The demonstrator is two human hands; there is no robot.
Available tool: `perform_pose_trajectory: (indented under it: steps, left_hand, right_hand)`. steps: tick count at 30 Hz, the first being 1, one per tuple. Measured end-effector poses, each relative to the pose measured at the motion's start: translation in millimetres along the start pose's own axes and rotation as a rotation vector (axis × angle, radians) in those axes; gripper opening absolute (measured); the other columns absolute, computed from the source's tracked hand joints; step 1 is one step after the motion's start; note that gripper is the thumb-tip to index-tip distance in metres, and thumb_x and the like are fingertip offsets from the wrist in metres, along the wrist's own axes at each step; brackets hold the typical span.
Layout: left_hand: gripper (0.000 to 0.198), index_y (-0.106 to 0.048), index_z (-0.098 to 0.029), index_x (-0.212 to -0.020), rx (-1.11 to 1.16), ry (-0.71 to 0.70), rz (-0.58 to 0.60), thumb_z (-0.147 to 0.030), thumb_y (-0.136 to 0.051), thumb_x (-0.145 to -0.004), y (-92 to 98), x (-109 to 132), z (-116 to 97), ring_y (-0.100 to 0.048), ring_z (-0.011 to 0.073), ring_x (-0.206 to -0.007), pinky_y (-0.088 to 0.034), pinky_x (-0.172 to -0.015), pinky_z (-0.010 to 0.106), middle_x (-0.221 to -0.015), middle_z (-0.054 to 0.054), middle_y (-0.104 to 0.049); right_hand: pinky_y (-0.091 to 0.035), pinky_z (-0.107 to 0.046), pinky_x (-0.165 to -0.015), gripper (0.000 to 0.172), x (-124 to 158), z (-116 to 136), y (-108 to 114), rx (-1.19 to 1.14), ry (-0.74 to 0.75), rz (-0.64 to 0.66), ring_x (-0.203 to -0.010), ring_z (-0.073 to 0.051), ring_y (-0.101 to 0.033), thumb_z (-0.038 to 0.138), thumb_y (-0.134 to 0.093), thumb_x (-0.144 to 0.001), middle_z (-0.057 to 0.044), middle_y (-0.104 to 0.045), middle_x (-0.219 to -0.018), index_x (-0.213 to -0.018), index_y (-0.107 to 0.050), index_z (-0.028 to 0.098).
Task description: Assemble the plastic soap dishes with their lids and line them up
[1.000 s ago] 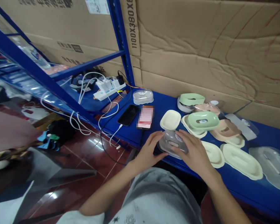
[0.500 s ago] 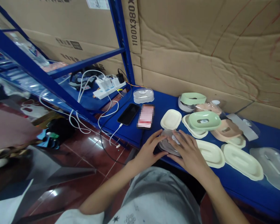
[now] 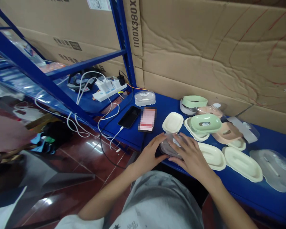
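A smoky transparent cover [image 3: 166, 147] lies between the two hands at the near edge of a blue tabletop [image 3: 255, 198], just on the near side of a small cream tray [image 3: 173, 122]; whether it rests on the surface cannot be told. The left hand [image 3: 150, 152] grips its left side, thumb near and fingers far, curved in a part-open C. The right hand [image 3: 190, 153] has hold of its right side, with fingers spread across the top and thumb at the near edge. To the right lie two oval cream trays, the first [image 3: 214, 156] partly hidden by the right hand, the second [image 3: 242, 163] in full view, followed by a larger clear cover [image 3: 273, 167]. Beyond them sit a green oval piece [image 3: 213, 118] and a tan piece [image 3: 225, 135], each overlapping a pale tray. On the left are a phone with a pixelated screen [image 3: 147, 119], a black phone [image 3: 129, 117] and, farther back, a clear oval case [image 3: 145, 99]. A white power strip [image 3: 108, 93] stands far left; cardboard [image 3: 193, 41] backs the scene.
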State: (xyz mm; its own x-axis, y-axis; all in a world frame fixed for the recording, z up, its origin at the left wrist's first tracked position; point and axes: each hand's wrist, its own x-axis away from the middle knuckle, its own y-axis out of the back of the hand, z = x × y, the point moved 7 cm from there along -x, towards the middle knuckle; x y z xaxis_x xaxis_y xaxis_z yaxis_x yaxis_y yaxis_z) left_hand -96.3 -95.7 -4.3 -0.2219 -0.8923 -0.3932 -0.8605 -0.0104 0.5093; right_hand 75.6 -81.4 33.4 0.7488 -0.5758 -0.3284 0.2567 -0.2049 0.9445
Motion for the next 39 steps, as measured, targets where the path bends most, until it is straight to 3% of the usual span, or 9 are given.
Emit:
perform_pose_trajectory:
  steps: [5, 12, 17, 22, 27, 30, 34, 36, 39]
  left_hand:
    - [0.080, -0.038, -0.034, -0.163, -0.015, 0.006, 0.026, -0.021, -0.079, -0.095, -1.7, 0.6, 2.5, -0.045, 0.0290, -0.157, -0.043, -0.128, 0.054, -0.167, 0.012, -0.048]
    - [0.075, -0.041, -0.033, -0.162, -0.036, -0.005, 0.025, -0.025, -0.077, -0.097, -3.0, 2.7, 4.1, -0.049, 0.0300, -0.154, -0.046, -0.125, 0.054, -0.165, 0.014, -0.047]
    - [0.070, -0.040, -0.032, -0.162, -0.033, -0.054, 0.024, -0.033, -0.074, -0.100, -2.8, 3.7, -1.0, -0.049, 0.0302, -0.153, -0.047, -0.125, 0.054, -0.164, 0.014, -0.048]
    - [0.064, -0.035, -0.030, -0.165, -0.017, -0.059, 0.034, -0.035, -0.062, -0.107, 5.2, 4.6, -10.5, -0.045, 0.0286, -0.156, -0.044, -0.128, 0.051, -0.167, 0.015, -0.044]
    - [0.066, -0.032, -0.030, -0.167, -0.116, -0.122, 0.097, -0.037, -0.061, -0.108, -7.1, 0.3, -21.2, -0.040, 0.0301, -0.158, -0.044, -0.127, 0.053, -0.171, 0.015, -0.038]
    - [0.065, -0.034, -0.029, -0.166, -0.205, -0.206, 0.127, -0.035, -0.062, -0.107, -23.9, -2.7, -30.5, -0.039, 0.0330, -0.159, -0.043, -0.126, 0.058, -0.171, 0.016, -0.037]
    - [0.063, -0.037, -0.027, -0.164, -0.288, -0.274, 0.212, -0.035, -0.062, -0.107, -44.4, -0.6, -38.4, -0.040, 0.0347, -0.158, -0.045, -0.124, 0.059, -0.172, 0.016, -0.036]
    - [0.060, -0.040, -0.026, -0.162, -0.315, -0.286, 0.237, -0.035, -0.062, -0.107, -47.7, 1.1, -39.8, -0.041, 0.0343, -0.157, -0.045, -0.124, 0.058, -0.171, 0.017, -0.038]
    - [0.055, -0.043, -0.025, -0.160, -0.360, -0.281, 0.225, -0.035, -0.059, -0.108, -44.1, -2.1, -39.5, -0.041, 0.0336, -0.157, -0.043, -0.125, 0.058, -0.170, 0.016, -0.040]
  right_hand:
    - [-0.045, -0.064, -0.117, 0.064, 0.4, 2.1, -4.9, 0.003, -0.033, 0.005, -0.157, -0.040, -0.038, 0.045, -0.064, -0.103, -0.012, -0.047, -0.168, -0.163, -0.045, 0.031]
    - [-0.037, -0.072, -0.123, 0.075, 11.1, -2.5, -5.0, -0.100, -0.078, -0.048, -0.164, -0.040, -0.025, 0.043, -0.063, -0.104, -0.015, -0.039, -0.172, -0.170, -0.029, 0.030]
    - [-0.048, -0.062, -0.121, 0.072, 14.6, -10.3, -3.5, -0.177, -0.081, -0.053, -0.160, -0.036, -0.035, 0.041, -0.068, -0.102, -0.011, -0.042, -0.170, -0.166, -0.036, 0.036]
    - [-0.049, -0.062, -0.121, 0.080, 36.8, -19.2, 39.3, -0.199, -0.095, -0.178, -0.154, -0.035, -0.045, 0.038, -0.076, -0.097, -0.011, -0.048, -0.165, -0.167, -0.036, 0.037]
    - [-0.046, -0.068, -0.120, 0.083, 91.1, -63.3, 81.9, -0.153, -0.376, -0.522, -0.148, -0.042, -0.052, 0.044, -0.082, -0.090, -0.013, -0.055, -0.159, -0.164, -0.045, 0.034]
    - [-0.053, -0.062, -0.113, 0.071, 103.8, -91.2, 64.0, -0.284, -0.523, -0.638, -0.140, -0.040, -0.061, 0.050, -0.073, -0.095, -0.017, -0.062, -0.151, -0.158, -0.052, 0.026]
    - [-0.055, -0.053, -0.113, 0.064, 89.5, -97.6, 30.2, -0.491, -0.520, -0.551, -0.139, -0.035, -0.062, 0.050, -0.074, -0.095, -0.014, -0.065, -0.150, -0.152, -0.058, 0.026]
    - [-0.055, -0.051, -0.114, 0.068, 85.9, -90.0, 29.5, -0.564, -0.451, -0.528, -0.141, -0.035, -0.061, 0.054, -0.076, -0.093, -0.014, -0.063, -0.152, -0.153, -0.058, 0.026]
    - [-0.057, -0.052, -0.110, 0.074, 97.3, -93.9, 51.1, -0.534, -0.456, -0.591, -0.135, -0.037, -0.064, 0.062, -0.077, -0.090, -0.016, -0.066, -0.148, -0.151, -0.061, 0.025]
